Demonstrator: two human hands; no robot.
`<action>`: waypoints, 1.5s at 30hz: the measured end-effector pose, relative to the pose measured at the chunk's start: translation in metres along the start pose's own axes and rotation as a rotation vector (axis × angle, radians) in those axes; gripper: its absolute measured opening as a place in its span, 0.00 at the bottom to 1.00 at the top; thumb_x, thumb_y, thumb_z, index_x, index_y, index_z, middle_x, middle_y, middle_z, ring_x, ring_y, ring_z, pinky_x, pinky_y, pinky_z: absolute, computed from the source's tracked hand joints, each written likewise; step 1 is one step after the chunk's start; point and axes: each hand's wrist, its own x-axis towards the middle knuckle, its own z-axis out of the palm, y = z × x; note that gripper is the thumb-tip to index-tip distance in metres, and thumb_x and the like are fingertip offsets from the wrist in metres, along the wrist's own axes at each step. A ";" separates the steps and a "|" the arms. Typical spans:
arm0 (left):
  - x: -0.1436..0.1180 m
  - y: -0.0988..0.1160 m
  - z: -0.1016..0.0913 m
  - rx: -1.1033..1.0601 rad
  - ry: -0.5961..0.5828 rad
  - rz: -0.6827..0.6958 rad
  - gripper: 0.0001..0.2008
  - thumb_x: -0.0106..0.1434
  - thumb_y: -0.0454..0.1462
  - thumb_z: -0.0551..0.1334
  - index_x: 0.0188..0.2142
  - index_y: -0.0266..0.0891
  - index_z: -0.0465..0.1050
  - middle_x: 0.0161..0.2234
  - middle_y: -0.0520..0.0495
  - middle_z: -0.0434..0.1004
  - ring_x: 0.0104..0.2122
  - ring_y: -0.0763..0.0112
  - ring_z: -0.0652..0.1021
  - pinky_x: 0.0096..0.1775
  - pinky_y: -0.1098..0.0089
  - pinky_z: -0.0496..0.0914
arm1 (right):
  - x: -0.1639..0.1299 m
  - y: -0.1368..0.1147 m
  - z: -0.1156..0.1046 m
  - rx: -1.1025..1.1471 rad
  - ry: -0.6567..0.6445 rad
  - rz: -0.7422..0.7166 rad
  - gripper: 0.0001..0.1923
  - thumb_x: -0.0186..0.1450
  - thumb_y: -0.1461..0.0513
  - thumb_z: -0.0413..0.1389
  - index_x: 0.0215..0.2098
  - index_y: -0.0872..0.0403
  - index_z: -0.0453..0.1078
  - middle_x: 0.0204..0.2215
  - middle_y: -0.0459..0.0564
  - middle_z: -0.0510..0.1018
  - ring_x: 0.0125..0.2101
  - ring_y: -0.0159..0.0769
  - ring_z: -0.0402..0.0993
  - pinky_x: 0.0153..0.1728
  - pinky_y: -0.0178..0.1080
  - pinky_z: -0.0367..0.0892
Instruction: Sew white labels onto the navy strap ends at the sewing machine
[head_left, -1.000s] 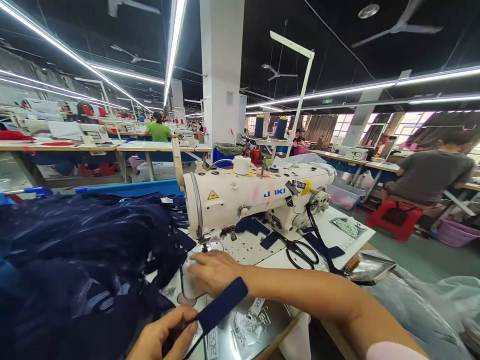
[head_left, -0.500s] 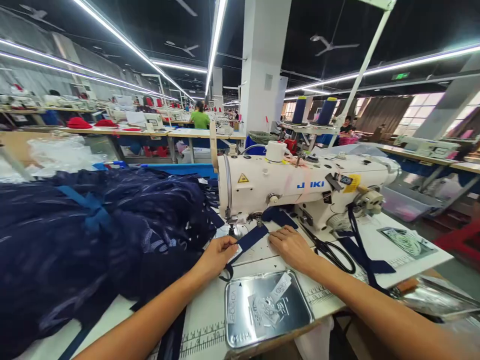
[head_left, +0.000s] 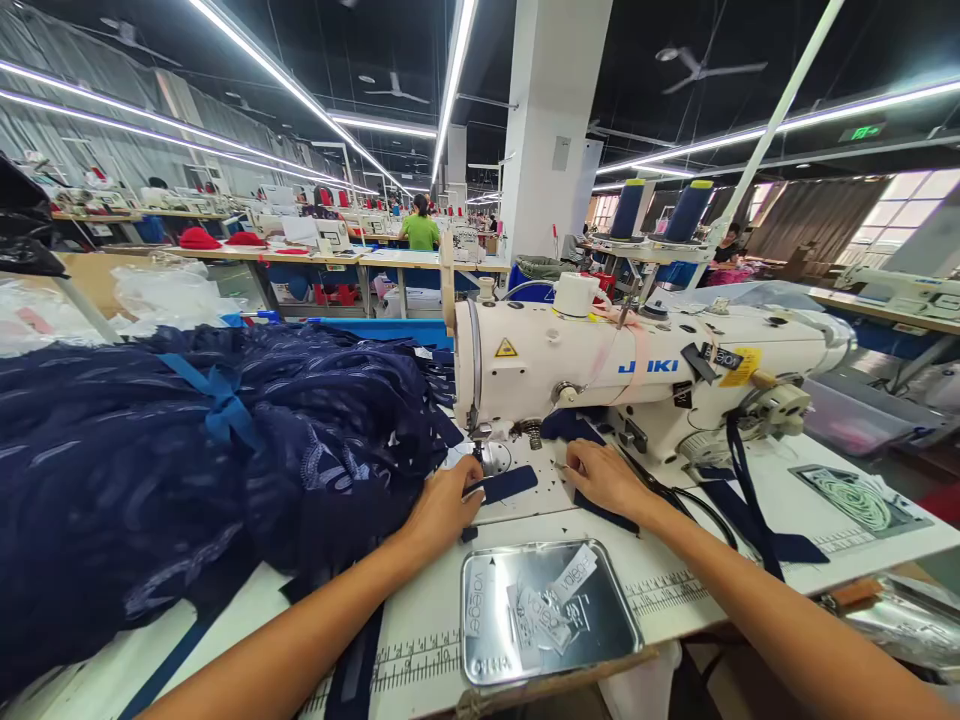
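Nearest the camera, a metal tray [head_left: 480, 655] of small printed labels [head_left: 551, 600] sits at the near edge of the table [head_left: 750, 590]. Just beyond it the left hand [head_left: 442, 505] pinches the near end of a short navy strip [head_left: 506, 485], fingers closed on the cloth, and the strip lies flat on the machine bed with its far end beside the needle [head_left: 480, 445]. The right hand [head_left: 604, 478] rests flat, fingers together, on another piece of navy cloth just right of the strip; whether it grips anything I cannot tell. Scissors [head_left: 690, 500] lie to its right. Behind stands the white sewing machine [head_left: 645, 365], and at the far left a large heap of navy fabric [head_left: 187, 450].

As I judge it, the strip is placed at the foot but not yet sewn; no stitching shows on it.

Compared with half a second ago, the strip has dropped from a slant to lie flat, the left hand has moved closer to the needle, and the right hand has shifted slightly toward the machine. A second ago the strip was held up near the tray.
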 end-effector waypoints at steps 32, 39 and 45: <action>-0.034 -0.030 -0.017 0.623 -0.166 0.603 0.18 0.51 0.26 0.53 0.42 0.33 0.67 0.46 0.40 0.70 0.45 0.61 0.69 0.45 0.62 0.60 | -0.008 -0.068 0.010 0.363 -0.044 -0.484 0.06 0.61 0.68 0.45 0.30 0.55 0.62 0.39 0.53 0.72 0.41 0.36 0.66 0.41 0.40 0.63; -0.040 -0.046 -0.004 0.607 -0.009 0.657 0.21 0.49 0.26 0.53 0.45 0.32 0.64 0.45 0.38 0.70 0.45 0.60 0.68 0.44 0.62 0.59 | 0.001 -0.087 0.024 0.440 0.052 -0.162 0.11 0.62 0.62 0.45 0.23 0.54 0.61 0.17 0.43 0.66 0.20 0.30 0.61 0.23 0.32 0.58; -0.038 -0.057 0.005 0.580 0.047 0.692 0.21 0.50 0.28 0.54 0.46 0.33 0.63 0.45 0.39 0.69 0.46 0.59 0.68 0.46 0.61 0.57 | 0.008 -0.101 0.035 0.536 -0.009 -0.101 0.16 0.58 0.68 0.47 0.45 0.57 0.64 0.16 0.40 0.64 0.18 0.28 0.59 0.22 0.31 0.57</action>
